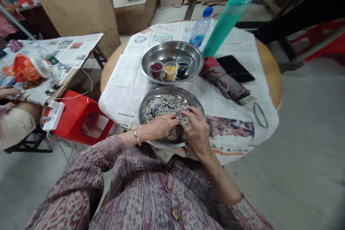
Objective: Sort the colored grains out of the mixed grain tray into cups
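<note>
A round steel basin (pixel 200 105) nearest my body holds a layer of small mixed black and white grains (pixel 164 105), with some yellow ones among them. My left hand (pixel 163 125), with a bracelet at the wrist, reaches in from the left, its fingertips pressed together at the grains. From the right, my right hand (pixel 198 128) bends over the basin's rim, fingers curled down to the grains. Whatever either hand pinches is too small or hidden to make out. Behind, a second steel basin (pixel 167 51) holds clear cups of dark red beans (pixel 156 67), yellow beans (pixel 170 71) and black beans (pixel 182 69).
Newspaper (pixel 121 90) covers the round table. A water bottle (pixel 201 28), a green cylinder (pixel 229 21), a folded umbrella (pixel 223 81), a black tablet (pixel 235 69) and a dark band (pixel 260 115) lie beyond and right. Left are a red stool (pixel 78 115) and another person's hand (pixel 9 92).
</note>
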Demonstrator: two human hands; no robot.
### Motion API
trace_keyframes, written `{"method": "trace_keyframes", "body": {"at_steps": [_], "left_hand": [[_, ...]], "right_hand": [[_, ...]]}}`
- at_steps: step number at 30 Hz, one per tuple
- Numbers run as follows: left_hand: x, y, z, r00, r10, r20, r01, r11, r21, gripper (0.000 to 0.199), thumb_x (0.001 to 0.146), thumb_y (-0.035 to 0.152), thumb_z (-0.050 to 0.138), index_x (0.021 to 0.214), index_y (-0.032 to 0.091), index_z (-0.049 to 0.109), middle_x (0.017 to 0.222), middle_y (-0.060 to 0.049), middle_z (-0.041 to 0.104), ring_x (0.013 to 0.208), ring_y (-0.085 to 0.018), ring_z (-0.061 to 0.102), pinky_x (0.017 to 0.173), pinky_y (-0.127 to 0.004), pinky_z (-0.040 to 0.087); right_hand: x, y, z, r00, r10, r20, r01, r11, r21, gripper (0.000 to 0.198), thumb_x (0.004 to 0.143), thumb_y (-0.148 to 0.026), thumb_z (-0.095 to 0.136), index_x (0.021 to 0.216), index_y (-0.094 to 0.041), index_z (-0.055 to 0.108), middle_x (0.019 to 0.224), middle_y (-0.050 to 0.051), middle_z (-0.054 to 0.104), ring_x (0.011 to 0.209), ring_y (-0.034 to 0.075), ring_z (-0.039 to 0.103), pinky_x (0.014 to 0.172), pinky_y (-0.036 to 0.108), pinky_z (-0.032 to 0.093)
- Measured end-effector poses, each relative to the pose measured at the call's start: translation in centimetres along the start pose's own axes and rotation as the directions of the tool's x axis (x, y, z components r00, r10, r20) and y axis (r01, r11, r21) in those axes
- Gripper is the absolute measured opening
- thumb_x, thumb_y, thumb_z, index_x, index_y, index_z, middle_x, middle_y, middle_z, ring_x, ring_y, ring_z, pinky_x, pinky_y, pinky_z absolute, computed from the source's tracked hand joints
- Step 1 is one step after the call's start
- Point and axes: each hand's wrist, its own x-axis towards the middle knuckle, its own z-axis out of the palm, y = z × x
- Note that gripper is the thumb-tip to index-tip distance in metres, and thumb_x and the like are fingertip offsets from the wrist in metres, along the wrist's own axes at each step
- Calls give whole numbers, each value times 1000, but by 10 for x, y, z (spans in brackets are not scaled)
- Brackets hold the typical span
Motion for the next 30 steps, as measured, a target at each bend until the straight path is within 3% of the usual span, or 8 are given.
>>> {"method": "trace_keyframes", "body": {"at_steps": [3,6,9,14,19,24,27,30], "left_hand": [[27,-3,-3,994,-37,-107,53,987,153,28,93,7,46,118,15,57,125,-10,54,117,-23,51,100,-38,48],[39,-11,-18,957,-210,-199,258,932,254,35,94,20,56,128,19,55,140,-12,47,127,-31,44,101,-47,48],[33,-21,-30,934,-323,-151,352,902,252,32,96,27,57,127,20,57,134,-13,51,123,-32,48,97,-47,50],[4,-26,-32,950,-313,5,312,949,42,21,96,11,48,106,15,67,104,-8,62,99,-19,60,93,-34,51],[-9,-2,-21,998,-18,62,30,981,-192,19,94,11,55,108,17,67,108,-6,64,102,-16,61,98,-30,49],[15,8,-9,980,190,55,-192,980,46,24,94,19,58,117,22,64,138,-9,54,129,-25,47,113,-43,38],[35,-3,-7,988,153,-14,-147,966,213,30,96,22,55,125,23,62,145,-9,48,137,-30,38,113,-50,36],[41,-17,-14,998,3,-67,16,959,283,28,100,18,46,123,19,61,133,-11,54,126,-27,47,103,-43,44]], "right_hand": [[1,-1,-1,1000,24,-20,-24,1000,-14,51,79,-2,39,118,-20,66,129,13,62,120,23,60,104,44,52],[2,-2,-1,999,26,-23,-26,1000,-17,54,79,-1,37,122,-19,64,130,13,61,122,23,59,104,44,51],[3,-3,0,999,28,-41,-29,1000,-12,50,82,-2,39,121,-19,65,127,13,62,121,23,60,104,43,52],[3,-8,0,994,59,-95,-58,998,13,42,88,-7,41,117,-21,67,119,11,66,112,22,64,100,43,54],[3,-12,-4,986,91,-137,-86,995,41,35,96,-16,39,119,-23,65,118,10,67,112,22,64,100,47,53],[2,-10,-5,986,96,-139,-90,995,47,34,100,-22,38,122,-22,63,119,12,67,116,23,62,102,47,51],[2,-8,-4,984,113,-135,-108,993,38,34,100,-25,37,122,-21,63,120,13,66,115,24,61,102,47,50],[2,-8,-3,986,108,-129,-105,994,32,34,100,-24,37,122,-21,63,120,12,67,116,24,61,103,47,50]]}}
